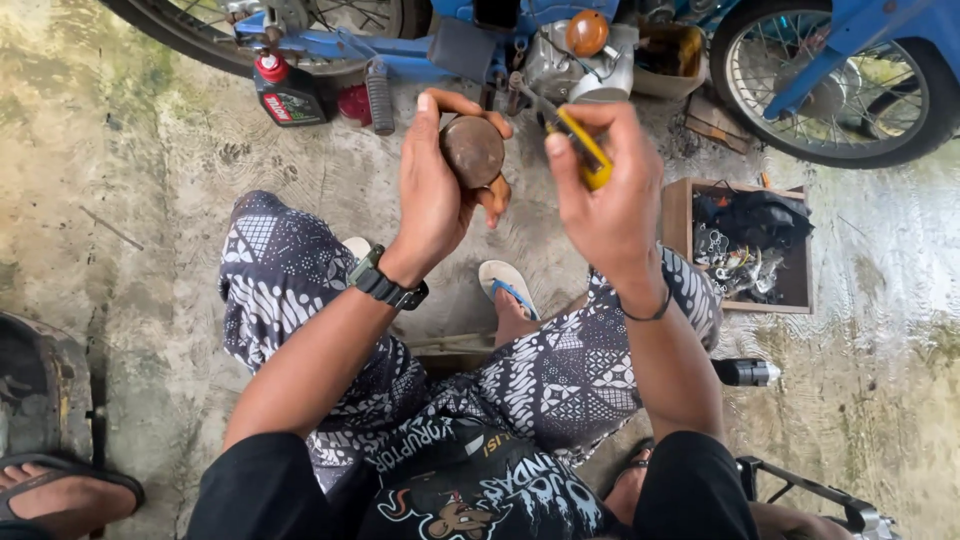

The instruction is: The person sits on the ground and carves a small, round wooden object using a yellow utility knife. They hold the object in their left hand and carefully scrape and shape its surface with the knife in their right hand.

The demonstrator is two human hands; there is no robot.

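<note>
**Seated on a stained concrete floor beside a blue motorbike**

At the far left edge lies a dark curved cover (40, 390), and below it, in the lower left corner, another person's sandalled foot (55, 495). The concrete floor (150, 250) is grey, mottled with green and pale stains, and looks damp toward the right. Along the top of the frame stands a blue motorbike (480, 40), with a dark oil bottle (288, 92) on the floor beneath it at upper left.

In the upper middle, the left hand (435, 195) curls around a round brown metal part (472, 150), gripping it from behind. Just right of it, the right hand (605, 190) pinches a yellow-handled tool (580, 150), whose tip points up and left, near the part.

At centre right sits a wooden box (745, 245) of small metal pieces and black cloth. A flip-flop (510, 285) shows between the patterned knees.
</note>
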